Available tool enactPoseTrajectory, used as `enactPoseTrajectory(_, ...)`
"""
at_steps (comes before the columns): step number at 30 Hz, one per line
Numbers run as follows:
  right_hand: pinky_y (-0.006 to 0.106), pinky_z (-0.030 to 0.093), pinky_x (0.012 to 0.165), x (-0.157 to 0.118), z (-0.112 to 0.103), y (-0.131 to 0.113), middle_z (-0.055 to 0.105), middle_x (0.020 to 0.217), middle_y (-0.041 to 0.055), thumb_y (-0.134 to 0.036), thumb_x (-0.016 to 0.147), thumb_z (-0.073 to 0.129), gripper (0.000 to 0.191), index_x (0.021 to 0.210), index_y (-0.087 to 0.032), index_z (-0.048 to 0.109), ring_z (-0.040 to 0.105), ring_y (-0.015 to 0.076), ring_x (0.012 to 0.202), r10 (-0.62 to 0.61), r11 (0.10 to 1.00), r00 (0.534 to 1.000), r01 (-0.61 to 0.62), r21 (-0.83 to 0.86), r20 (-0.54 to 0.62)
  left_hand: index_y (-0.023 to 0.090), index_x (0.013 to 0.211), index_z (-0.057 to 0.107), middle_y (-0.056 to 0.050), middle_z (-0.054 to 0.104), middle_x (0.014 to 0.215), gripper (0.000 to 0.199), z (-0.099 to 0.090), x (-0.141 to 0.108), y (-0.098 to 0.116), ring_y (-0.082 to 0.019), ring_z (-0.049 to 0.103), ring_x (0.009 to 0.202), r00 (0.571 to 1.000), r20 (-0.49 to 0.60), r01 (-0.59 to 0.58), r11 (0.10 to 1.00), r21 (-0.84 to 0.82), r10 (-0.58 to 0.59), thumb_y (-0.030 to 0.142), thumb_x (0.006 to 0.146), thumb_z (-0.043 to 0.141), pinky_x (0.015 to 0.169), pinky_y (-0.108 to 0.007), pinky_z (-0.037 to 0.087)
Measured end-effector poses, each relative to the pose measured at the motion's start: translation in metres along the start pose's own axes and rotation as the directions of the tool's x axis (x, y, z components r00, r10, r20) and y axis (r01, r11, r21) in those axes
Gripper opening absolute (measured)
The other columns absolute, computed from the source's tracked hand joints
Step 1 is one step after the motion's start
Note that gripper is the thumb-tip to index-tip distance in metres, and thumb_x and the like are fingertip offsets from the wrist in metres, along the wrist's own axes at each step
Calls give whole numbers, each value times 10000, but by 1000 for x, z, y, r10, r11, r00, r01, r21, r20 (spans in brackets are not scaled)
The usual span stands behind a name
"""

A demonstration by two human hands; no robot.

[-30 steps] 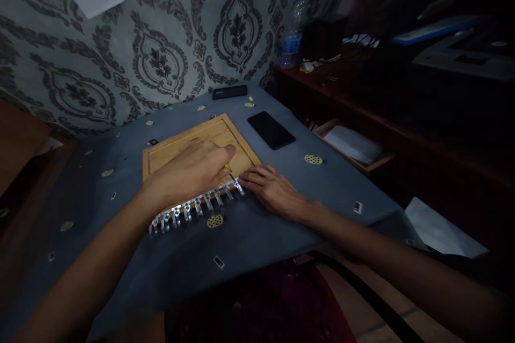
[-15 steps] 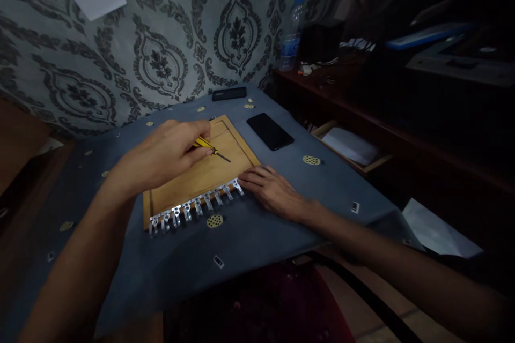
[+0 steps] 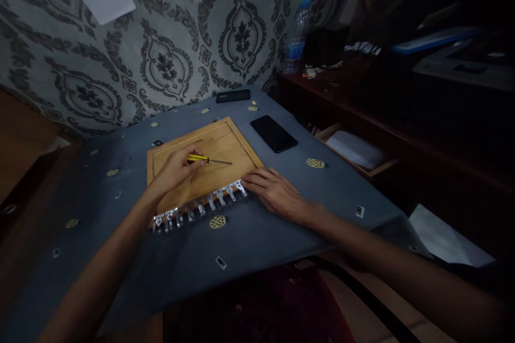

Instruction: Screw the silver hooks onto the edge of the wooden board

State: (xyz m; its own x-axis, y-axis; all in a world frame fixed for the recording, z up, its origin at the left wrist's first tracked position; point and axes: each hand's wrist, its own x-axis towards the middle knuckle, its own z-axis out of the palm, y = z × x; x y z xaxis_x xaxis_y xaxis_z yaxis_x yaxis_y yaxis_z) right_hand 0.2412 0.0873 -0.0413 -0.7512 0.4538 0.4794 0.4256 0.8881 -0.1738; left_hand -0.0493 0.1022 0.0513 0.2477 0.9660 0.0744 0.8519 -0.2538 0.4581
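Note:
My left hand point(image 3: 179, 165) is closed around the yellow handle of a screwdriver point(image 3: 200, 159), whose thin shaft points right, over the wooden board point(image 3: 213, 142). The board has a raised rim and lies on the blue tablecloth. Along its near edge runs a metal strip with several hooks point(image 3: 211, 201). At the strip's right end rests my right hand point(image 3: 276, 191), fingers stretched out and lying over the board's near right corner. Whether something small lies under those fingertips is hidden.
Right of the board lies a black phone point(image 3: 274, 134), and behind it a dark phone case point(image 3: 233, 96). A water bottle point(image 3: 295, 45) stands on the dark red desk point(image 3: 338, 94) at the right. An open drawer point(image 3: 374, 170) sticks out below it.
My left hand has come down and back toward the board's left side, and the screwdriver has turned closer to level. My right hand stays at the strip's end. The view has shifted slightly.

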Motion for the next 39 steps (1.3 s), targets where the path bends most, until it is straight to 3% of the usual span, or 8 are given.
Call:
enactPoseTrajectory(4, 423, 481, 950, 0, 0, 0, 720, 1207, 109, -76, 962, 457, 358, 1246, -148, 664, 593, 248, 1136, -9, 1000, 1000, 9, -12, -9, 201, 856, 560, 10, 586, 761, 139, 14, -6, -19, -183, 547, 731, 1000, 13, 9, 998, 55, -10, 340, 849, 567, 681, -292, 414)
enactPoseTrajectory(10, 419, 486, 948, 0, -1, 0, 728, 1207, 106, -83, 965, 461, 345, 1236, -142, 668, 607, 252, 1132, -16, 999, 1000, 15, -46, -17, 206, 870, 583, -67, 631, 938, 78, 27, -18, -13, -260, 570, 940, 1000, 29, -11, 989, 150, 6, 284, 869, 573, 850, -379, 439)
enactPoseTrajectory(16, 440, 500, 946, -1, 0, 0, 734, 1197, 107, -66, 938, 466, 383, 1242, -161, 679, 613, 256, 1130, -3, 999, 1000, 3, -41, -12, 210, 936, 583, -84, 644, 1007, 86, 19, -36, -9, -270, 581, 1004, 1000, -8, 3, 983, 185, -1, 279, 913, 537, 886, -400, 460)
enactPoseTrajectory(21, 468, 510, 957, -2, 1, 3, 729, 1210, 113, -76, 939, 456, 423, 1293, -187, 661, 611, 264, 1142, -14, 1000, 1000, 14, -25, -2, 215, 930, 591, -66, 661, 954, 167, 7, -68, -21, -252, 614, 961, 989, -137, 71, 991, 112, -55, 342, 935, 482, 863, -389, 479)
enactPoseTrajectory(25, 462, 513, 953, -4, 5, 6, 733, 1209, 95, -77, 930, 457, 450, 1315, -217, 644, 625, 264, 1133, -17, 999, 1000, 16, -43, -23, 220, 961, 601, -60, 691, 963, 184, -1, -93, -47, -238, 630, 926, 939, -278, 225, 973, 45, -204, 362, 921, 492, 859, -375, 490)
enactPoseTrajectory(34, 430, 551, 819, -6, 13, 24, 763, 1166, 56, -178, 934, 443, 448, 1308, -302, 658, 697, 271, 1044, -97, 991, 992, 90, -99, -75, 216, 973, 629, -91, 669, 1023, 137, -17, -140, -132, -266, 615, 1019, 788, -450, 539, 824, 175, -420, 191, 912, 509, 929, -420, 490)
enactPoseTrajectory(39, 419, 565, 801, -8, 21, 28, 775, 1140, 37, -201, 911, 471, 436, 1261, -339, 691, 717, 262, 1001, -81, 994, 989, 71, -82, -125, 159, 1032, 652, -72, 667, 1069, 129, -19, -143, -165, -224, 639, 1020, 761, -462, 589, 783, 199, -455, 249, 958, 596, 930, -436, 527)
